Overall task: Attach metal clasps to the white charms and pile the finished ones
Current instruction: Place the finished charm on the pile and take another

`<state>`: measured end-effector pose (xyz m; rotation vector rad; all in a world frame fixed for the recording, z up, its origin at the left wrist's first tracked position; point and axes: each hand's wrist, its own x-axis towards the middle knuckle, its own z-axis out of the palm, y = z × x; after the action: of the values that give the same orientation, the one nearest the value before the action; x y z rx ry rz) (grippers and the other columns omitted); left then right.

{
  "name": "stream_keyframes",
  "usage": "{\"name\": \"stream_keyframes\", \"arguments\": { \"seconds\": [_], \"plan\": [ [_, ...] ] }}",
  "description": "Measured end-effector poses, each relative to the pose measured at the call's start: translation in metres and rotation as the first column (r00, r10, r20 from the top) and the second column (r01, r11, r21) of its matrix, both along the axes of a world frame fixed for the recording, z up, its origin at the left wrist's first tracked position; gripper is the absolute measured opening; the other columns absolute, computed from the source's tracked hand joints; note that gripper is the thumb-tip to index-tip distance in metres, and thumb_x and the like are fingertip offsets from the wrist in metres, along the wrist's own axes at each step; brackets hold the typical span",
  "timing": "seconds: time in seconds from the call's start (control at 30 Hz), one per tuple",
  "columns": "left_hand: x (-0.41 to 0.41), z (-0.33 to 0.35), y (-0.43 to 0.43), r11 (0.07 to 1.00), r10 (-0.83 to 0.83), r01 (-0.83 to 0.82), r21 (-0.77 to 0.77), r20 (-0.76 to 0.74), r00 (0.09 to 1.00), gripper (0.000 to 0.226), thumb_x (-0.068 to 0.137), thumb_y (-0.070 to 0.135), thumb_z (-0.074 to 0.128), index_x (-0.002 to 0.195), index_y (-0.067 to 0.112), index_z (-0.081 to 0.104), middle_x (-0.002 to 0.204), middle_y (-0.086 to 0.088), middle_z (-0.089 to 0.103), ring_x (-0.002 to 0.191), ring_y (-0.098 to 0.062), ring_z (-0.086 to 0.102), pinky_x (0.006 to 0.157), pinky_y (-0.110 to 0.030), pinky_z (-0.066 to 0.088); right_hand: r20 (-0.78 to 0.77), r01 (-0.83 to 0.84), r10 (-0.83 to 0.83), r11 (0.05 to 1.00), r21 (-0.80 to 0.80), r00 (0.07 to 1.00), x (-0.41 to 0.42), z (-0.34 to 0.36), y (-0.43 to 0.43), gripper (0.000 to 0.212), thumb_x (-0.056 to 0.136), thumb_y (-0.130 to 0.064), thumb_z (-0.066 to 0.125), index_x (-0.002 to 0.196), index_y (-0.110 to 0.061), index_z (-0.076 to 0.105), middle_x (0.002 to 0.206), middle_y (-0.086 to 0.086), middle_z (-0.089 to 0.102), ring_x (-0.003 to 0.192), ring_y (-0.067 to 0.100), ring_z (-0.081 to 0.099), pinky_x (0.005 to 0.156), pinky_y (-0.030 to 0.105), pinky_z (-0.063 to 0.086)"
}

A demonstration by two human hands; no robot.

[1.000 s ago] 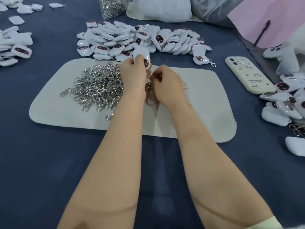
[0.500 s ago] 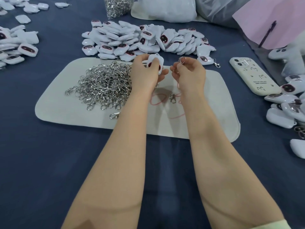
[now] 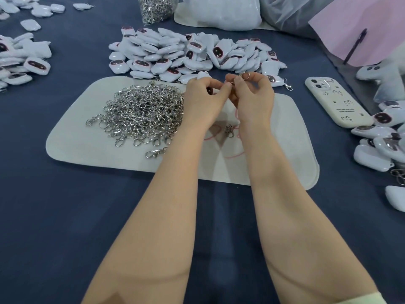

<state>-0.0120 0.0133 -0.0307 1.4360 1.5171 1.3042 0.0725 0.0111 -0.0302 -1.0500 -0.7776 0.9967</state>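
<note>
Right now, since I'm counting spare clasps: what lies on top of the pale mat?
A heap of clasps on the left half of the mat, one stray clasp near its front edge, a second clasp between the wrists. The left hand and right hand hide the far middle.

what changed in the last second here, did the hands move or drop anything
The left hand, holding a white glossy charm, and the right hand drew apart, the right one showing a small metal ring in its pinch, then closed together again; their fingertips now meet. The left keeps its grip on the charm. The heap of silver metal clasps on the pale mat, the pile of white charms and the cream phone case stayed put.
</note>
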Motion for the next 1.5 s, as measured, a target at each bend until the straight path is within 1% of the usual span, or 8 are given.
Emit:
{"name": "stream_keyframes", "arguments": {
  "seconds": [0.37,0.53,0.67,0.83,1.0,1.17,1.37,1.5],
  "plan": [
    [-0.0005,-0.0022,0.0051,0.997,0.07,-0.071,-0.006,-0.095,0.993,0.013,0.087,0.022,0.062,0.083,0.011,0.069,0.1,-0.018,0.064,0.066,-0.011,0.046,0.069,-0.025,0.039,0.052,-0.103,0.102,0.994,0.029,0.993,-0.0057,-0.0008,-0.002,0.011,0.093,0.0,0.05,0.09,-0.01,0.046,0.088,0.006,0.071,0.083,0.019,0.066,0.085,0.036,0.054],
    [0.0004,-0.001,0.0042,0.998,0.069,-0.068,0.005,-0.047,0.997,0.02,0.087,0.023,0.063,0.075,0.008,0.069,0.063,-0.001,0.057,0.054,-0.007,0.043,0.051,-0.015,0.03,0.06,-0.124,0.123,0.992,0.022,0.991,-0.0064,-0.0033,0.0,0.013,0.094,0.0,0.048,0.088,-0.012,0.046,0.091,0.008,0.071,0.097,0.028,0.066,0.096,0.045,0.049],
    [-0.0007,-0.0005,0.003,0.998,0.055,-0.054,0.015,-0.036,0.998,0.025,0.087,0.02,0.063,0.063,0.016,0.06,0.049,0.009,0.047,0.045,-0.004,0.038,0.047,-0.013,0.028,0.1,-0.15,0.148,0.989,0.011,0.984,-0.0074,-0.004,-0.0003,0.012,0.094,-0.003,0.048,0.088,-0.013,0.046,0.094,0.007,0.072,0.091,0.016,0.067,0.086,0.026,0.051],
    [-0.0004,0.0017,0.0018,0.997,0.077,-0.077,-0.001,0.014,0.997,0.018,0.087,0.016,0.06,0.069,0.015,0.062,0.062,0.001,0.056,0.059,-0.014,0.05,0.06,-0.023,0.043,0.099,-0.069,0.071,0.997,-0.032,0.993,-0.0045,-0.0044,0.0017,0.012,0.094,-0.005,0.048,0.087,-0.014,0.047,0.086,0.003,0.071,0.085,0.014,0.069,0.085,0.03,0.051],
    [-0.0011,0.0009,0.0029,0.994,0.107,-0.108,-0.026,-0.009,0.994,0.009,0.087,0.015,0.056,0.084,0.015,0.065,0.107,-0.019,0.062,0.095,-0.029,0.061,0.09,-0.038,0.05,0.191,0.021,-0.002,0.995,-0.097,0.982,-0.0035,-0.0069,0.004,0.007,0.092,-0.005,0.05,0.09,-0.012,0.048,0.08,0.002,0.068,0.072,0.008,0.066,0.081,0.03,0.052],
    [-0.0005,0.0025,0.0003,0.993,0.118,-0.118,-0.024,-0.034,0.992,0.011,0.088,0.018,0.056,0.086,0.013,0.066,0.108,-0.02,0.062,0.087,-0.029,0.063,0.085,-0.035,0.051,0.205,0.011,0.003,0.998,-0.069,0.979,-0.0046,-0.0059,0.0032,0.005,0.094,-0.006,0.05,0.092,-0.011,0.049,0.082,0.005,0.069,0.072,0.009,0.067,0.074,0.027,0.054],
    [0.0002,0.0033,-0.0015,0.994,0.105,-0.105,-0.016,-0.023,0.994,0.037,0.093,0.023,0.052,0.075,-0.005,0.067,0.082,-0.026,0.067,0.077,-0.035,0.063,0.075,-0.046,0.052,0.279,0.022,-0.017,1.0,-0.017,0.96,-0.0054,-0.0051,0.0008,0.017,0.093,-0.008,0.052,0.083,-0.02,0.046,0.093,0.009,0.07,0.092,0.021,0.068,0.091,0.041,0.051],
    [0.0014,0.0034,-0.0011,0.996,0.05,-0.048,-0.073,0.026,0.998,0.033,0.093,0.025,0.055,0.071,0.005,0.067,0.091,-0.026,0.068,0.091,-0.037,0.065,0.078,-0.046,0.051,0.304,0.004,-0.003,1.0,-0.006,0.953,-0.0057,-0.0051,0.0004,0.019,0.092,-0.009,0.054,0.081,-0.022,0.047,0.089,0.003,0.067,0.093,0.019,0.067,0.089,0.039,0.051]
  ]
}}
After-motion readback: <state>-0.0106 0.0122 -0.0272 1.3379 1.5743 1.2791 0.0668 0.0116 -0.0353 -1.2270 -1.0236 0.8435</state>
